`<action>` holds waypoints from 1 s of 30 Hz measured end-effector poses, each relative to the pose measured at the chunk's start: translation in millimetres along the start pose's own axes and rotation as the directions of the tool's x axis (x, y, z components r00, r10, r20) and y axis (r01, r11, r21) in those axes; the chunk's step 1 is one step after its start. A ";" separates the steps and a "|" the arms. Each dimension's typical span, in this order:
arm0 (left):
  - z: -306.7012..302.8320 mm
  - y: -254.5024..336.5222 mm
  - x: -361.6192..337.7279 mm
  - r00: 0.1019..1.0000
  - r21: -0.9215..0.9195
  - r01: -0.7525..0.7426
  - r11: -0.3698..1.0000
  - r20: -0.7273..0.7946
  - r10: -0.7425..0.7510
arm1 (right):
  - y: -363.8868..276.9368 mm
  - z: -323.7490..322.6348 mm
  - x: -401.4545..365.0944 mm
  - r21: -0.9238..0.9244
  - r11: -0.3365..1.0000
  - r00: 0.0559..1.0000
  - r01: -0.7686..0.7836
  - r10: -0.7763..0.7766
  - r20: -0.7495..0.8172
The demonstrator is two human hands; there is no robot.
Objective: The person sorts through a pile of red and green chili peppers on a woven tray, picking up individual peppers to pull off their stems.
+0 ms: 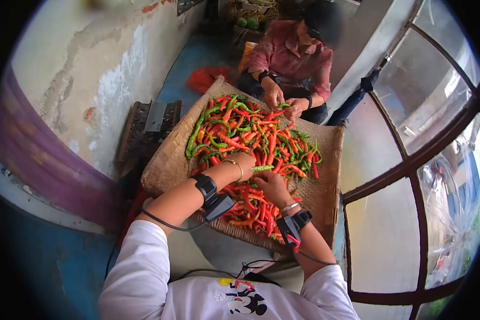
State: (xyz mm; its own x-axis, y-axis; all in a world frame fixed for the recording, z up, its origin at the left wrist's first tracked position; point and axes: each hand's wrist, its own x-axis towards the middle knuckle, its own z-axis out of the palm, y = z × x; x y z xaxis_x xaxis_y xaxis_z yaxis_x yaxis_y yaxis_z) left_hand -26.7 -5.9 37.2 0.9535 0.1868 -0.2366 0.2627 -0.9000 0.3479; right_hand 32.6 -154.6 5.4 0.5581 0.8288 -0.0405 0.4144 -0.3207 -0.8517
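A large pile of red, orange and green chili peppers (272,143) covers much of a shallow woven tray (320,186). Over the middle of the pile, my left hand (242,164) is closed, with a green chili pepper (262,168) sticking out from its fingers. Just below and to the right, my right hand (272,188) has its fingers bent close to my left hand. What lies in its fingertips, if anything, is hidden. Red peppers (250,205) lie under both hands and near the tray's front edge.
Across the tray a person (298,58) sits, both hands (284,104) holding a green pepper. A worn wall (106,80) and a dark rack (146,125) stand on the left. Framed glass panes (384,224) and a folded umbrella (357,96) are on the right.
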 end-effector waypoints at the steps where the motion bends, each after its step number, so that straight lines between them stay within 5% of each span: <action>1: 1.6 -3.0 6.7 1.000 -0.007 0.007 1.000 0.006 -0.007 | 4.7 1.7 4.5 0.026 1.000 1.000 0.016 -0.016 -0.009; 3: 9.8 -9.4 17.2 0.996 -0.088 -0.064 0.994 -0.061 0.058 | 2.9 1.3 3.4 -0.035 0.999 0.998 -0.030 0.032 0.055; 5: 25.1 -17.0 26.9 0.996 -0.146 -0.075 0.986 -0.067 0.066 | -2.6 3.8 1.9 0.308 0.940 0.972 -0.147 0.080 0.219; 9: 33.6 -13.4 20.5 0.999 -0.265 -0.026 0.964 -0.029 0.019 | 11.3 11.3 -2.8 0.314 0.923 0.919 -0.222 0.090 0.383; 13: 48.9 -14.0 19.2 0.994 -0.315 -0.085 0.945 -0.095 0.058 | -2.8 14.5 -7.2 -0.116 0.985 0.943 0.129 -0.086 0.322; 16: 51.5 -14.9 19.5 0.986 -0.322 -0.137 0.937 -0.135 0.098 | 2.2 9.5 -7.0 -0.011 1.000 0.944 -0.012 0.015 0.330; 20: 61.0 -17.7 24.2 0.977 -0.338 -0.183 0.923 -0.164 0.134 | 12.4 6.6 -9.6 -0.048 0.990 0.891 0.134 -0.099 0.443; 24: 55.9 -15.9 23.0 0.984 -0.587 -0.153 0.795 -0.164 0.068 | 5.8 2.4 -6.4 0.161 0.972 0.944 -0.169 0.112 0.310; 28: 54.0 -16.7 25.3 0.994 -0.690 -0.109 0.716 -0.065 0.089 | 13.9 -10.6 2.1 0.464 0.837 0.957 -0.289 0.267 0.113; 30: 50.5 -13.7 21.1 0.996 -0.835 -0.075 0.545 -0.040 0.076 | 8.2 -13.2 1.7 0.530 0.776 0.935 -0.343 0.339 0.108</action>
State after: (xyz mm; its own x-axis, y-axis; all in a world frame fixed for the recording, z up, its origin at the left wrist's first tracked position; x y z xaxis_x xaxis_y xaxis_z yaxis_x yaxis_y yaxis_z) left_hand -17.7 -9.6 -18.3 0.9757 0.1336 -0.1735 0.1956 -0.1758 0.9648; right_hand 46.5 -161.8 5.1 0.5841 0.7155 -0.3833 -0.2507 -0.2901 -0.9236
